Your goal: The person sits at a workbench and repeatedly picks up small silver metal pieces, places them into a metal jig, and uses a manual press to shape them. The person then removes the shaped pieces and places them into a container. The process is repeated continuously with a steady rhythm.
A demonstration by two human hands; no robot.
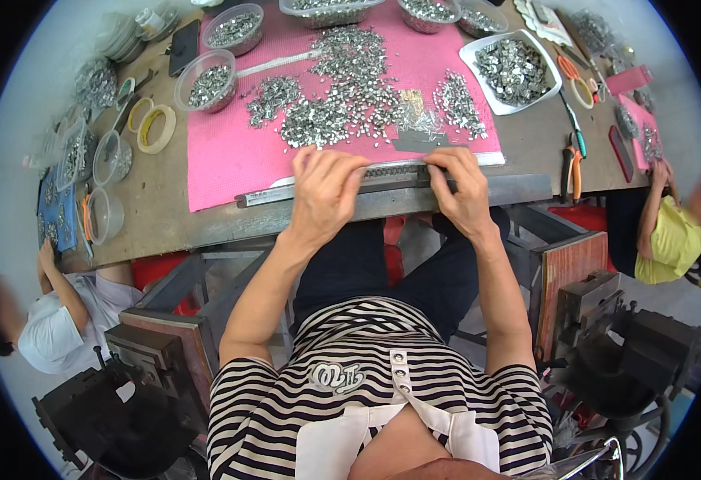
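Observation:
Along the front edge of the pink mat [214, 160] lies a long, narrow metal rail [266, 196], with a row of small linked metal pieces [390, 170] showing between my hands. My left hand [322, 192] is closed at the left of this row, thumb and fingers pinched; what they grip is too small to make out. My right hand [462, 192] is closed too, pinching at the row's right end beside a small dark block [423, 176]. Just beyond the hands spreads a heap of small shiny metal pieces [318, 120]. Thin pins [421, 120] lie by a flat grey plate [418, 142].
Clear tubs [206, 80] and a white tray [514, 70] of metal pieces surround the mat. Tape rolls [157, 130] lie left; orange-handled pliers [573, 172] lie right. Co-workers sit at both sides, one in white [54, 336], one in yellow [674, 240].

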